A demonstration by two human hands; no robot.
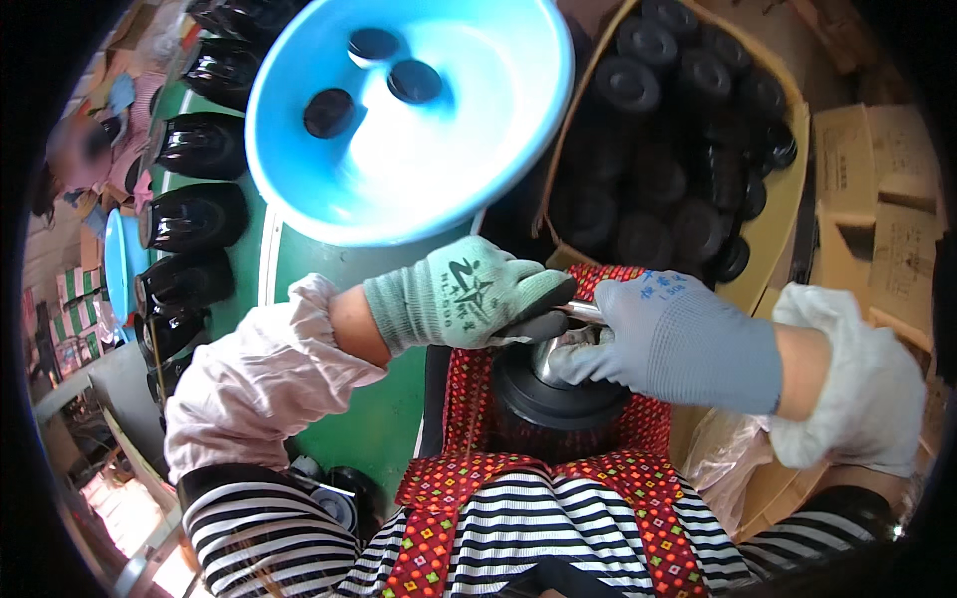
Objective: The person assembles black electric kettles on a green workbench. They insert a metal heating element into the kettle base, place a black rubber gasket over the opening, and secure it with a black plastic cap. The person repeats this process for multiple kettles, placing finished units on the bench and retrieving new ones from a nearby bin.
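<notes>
My left hand (469,297), in a green glove with dark fingertips, is closed on a thin silver metal piece (584,312); its exact kind I cannot make out. From the other side my right hand (678,339), in a grey-blue glove, reaches the same piece, its lower fingers curled against a silver metal cylinder (545,361). That cylinder stands on top of a black round object (560,401) with a wide rim, resting at my lap over a red patterned apron (469,384). Gloved fingers hide part of the metal pieces.
A light blue basin (399,189) holds several black discs, on a green table (369,419). Shiny black rounded vessels (199,214) line its left side. At the right, a carton (797,149) is filled with black round parts, beside cardboard boxes (902,249). Another person (85,149) is far left.
</notes>
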